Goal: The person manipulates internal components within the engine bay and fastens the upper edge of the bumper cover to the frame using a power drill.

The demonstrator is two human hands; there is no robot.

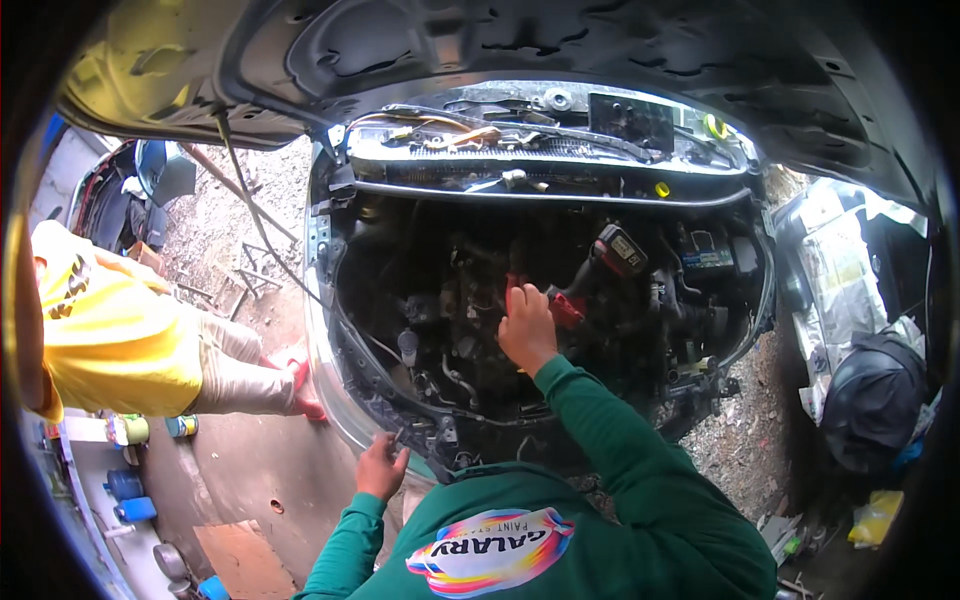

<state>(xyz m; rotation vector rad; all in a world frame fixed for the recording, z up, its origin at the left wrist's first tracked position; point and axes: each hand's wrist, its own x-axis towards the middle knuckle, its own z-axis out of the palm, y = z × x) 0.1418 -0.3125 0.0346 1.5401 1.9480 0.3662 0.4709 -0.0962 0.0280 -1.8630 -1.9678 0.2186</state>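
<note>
My right hand [528, 328] reaches down over the dark engine bay [480, 375], its fingers curled around a slim red thing [513, 290] whose kind I cannot make out. Just to its right, a cordless power tool [590, 275] with a red and black body and a battery pack lies tilted among the engine parts. My left hand [382, 467] is over the front left edge of the car, thumb and fingers drawn together. A small dark bit shows at its fingertips, too small to name. Green sleeves cover both arms.
The raised hood [560, 45] hangs overhead, with a prop rod [255, 210] at left. A person in a yellow shirt [120, 335] stands left of the car. Bottles and cans [135, 510] and cardboard [245, 560] lie at lower left. A black bag [875, 400] sits at right.
</note>
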